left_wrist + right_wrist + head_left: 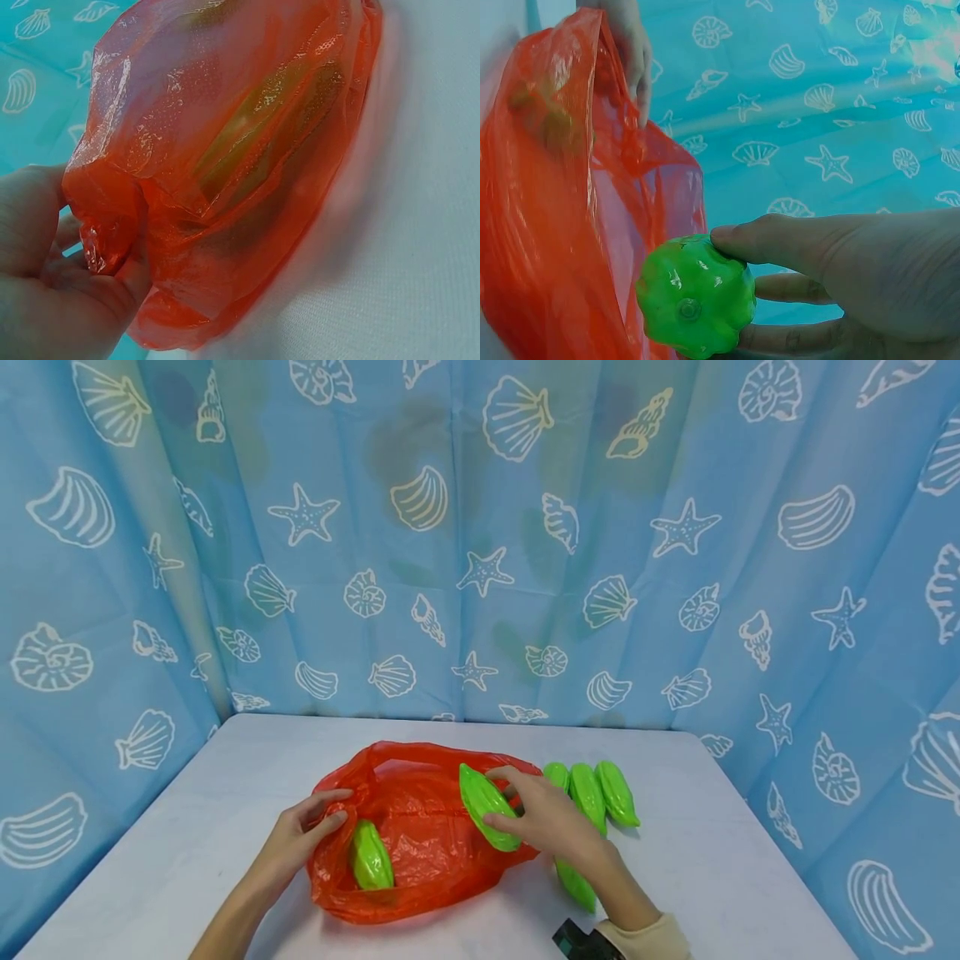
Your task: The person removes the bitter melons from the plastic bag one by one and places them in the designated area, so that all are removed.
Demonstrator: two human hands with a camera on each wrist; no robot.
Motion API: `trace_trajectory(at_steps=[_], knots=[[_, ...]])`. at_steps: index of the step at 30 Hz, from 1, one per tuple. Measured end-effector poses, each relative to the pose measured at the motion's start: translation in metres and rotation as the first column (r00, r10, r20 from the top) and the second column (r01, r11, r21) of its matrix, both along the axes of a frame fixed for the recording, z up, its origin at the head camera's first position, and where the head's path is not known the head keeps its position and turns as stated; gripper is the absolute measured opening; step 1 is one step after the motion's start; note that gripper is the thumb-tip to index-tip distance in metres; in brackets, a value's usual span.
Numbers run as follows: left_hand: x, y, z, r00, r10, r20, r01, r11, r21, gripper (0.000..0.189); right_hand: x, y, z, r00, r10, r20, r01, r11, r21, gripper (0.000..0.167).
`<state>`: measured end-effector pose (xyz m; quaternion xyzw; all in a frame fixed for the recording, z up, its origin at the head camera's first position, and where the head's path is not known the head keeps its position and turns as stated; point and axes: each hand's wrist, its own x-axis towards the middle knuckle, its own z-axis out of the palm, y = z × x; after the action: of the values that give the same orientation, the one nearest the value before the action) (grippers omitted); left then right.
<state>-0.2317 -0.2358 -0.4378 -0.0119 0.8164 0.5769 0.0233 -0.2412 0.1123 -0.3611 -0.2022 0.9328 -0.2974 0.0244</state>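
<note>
My right hand (pixel 551 814) grips a glossy green, ribbed, elongated toy vegetable (pixel 483 802) with a pointed end, held over the right side of a red plastic bag's opening. In the right wrist view its lobed, rounded end (pixel 694 300) faces the camera, with thumb and fingers around it. The red bag (pixel 442 839) lies on the table, its mouth spread wide. My left hand (pixel 303 831) pinches the bag's left rim between thumb and fingers. Inside the bag, near that hand, lies a similar green vegetable (pixel 371 857); the left wrist view shows green shapes (pixel 255 124) through the plastic.
Right of the bag, several more green vegetables (pixel 617 793) lie on the white table (pixel 697 843). Another one (pixel 576 885) sits nearer, partly hidden by the right forearm. A blue curtain (pixel 480 635) with shell prints hangs behind and along both sides.
</note>
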Motion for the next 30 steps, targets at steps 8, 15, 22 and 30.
trace_trajectory(at_steps=[8, 15, 22, 30], knots=[[0.001, 0.000, 0.001, 1.000, -0.005, -0.010, 0.005, 1.000, -0.004, 0.050, 0.002, 0.017, -0.001, 0.998, -0.063, 0.002, 0.063, 0.998, -0.020, 0.056], [0.002, 0.000, 0.001, 1.000, -0.008, -0.019, 0.008, 1.000, -0.012, 0.052, 0.000, 0.033, -0.007, 0.996, -0.092, 0.011, 0.092, 0.996, -0.017, 0.056], [0.001, -0.001, 0.000, 1.000, -0.009, -0.029, 0.009, 1.000, -0.010, 0.053, -0.003, 0.050, -0.008, 0.998, -0.067, -0.015, 0.067, 0.998, -0.017, 0.053], [0.001, -0.001, 0.000, 0.999, -0.013, -0.030, 0.013, 1.000, -0.009, 0.052, -0.005, 0.067, -0.009, 0.993, -0.118, 0.030, 0.118, 0.993, 0.016, 0.057]])
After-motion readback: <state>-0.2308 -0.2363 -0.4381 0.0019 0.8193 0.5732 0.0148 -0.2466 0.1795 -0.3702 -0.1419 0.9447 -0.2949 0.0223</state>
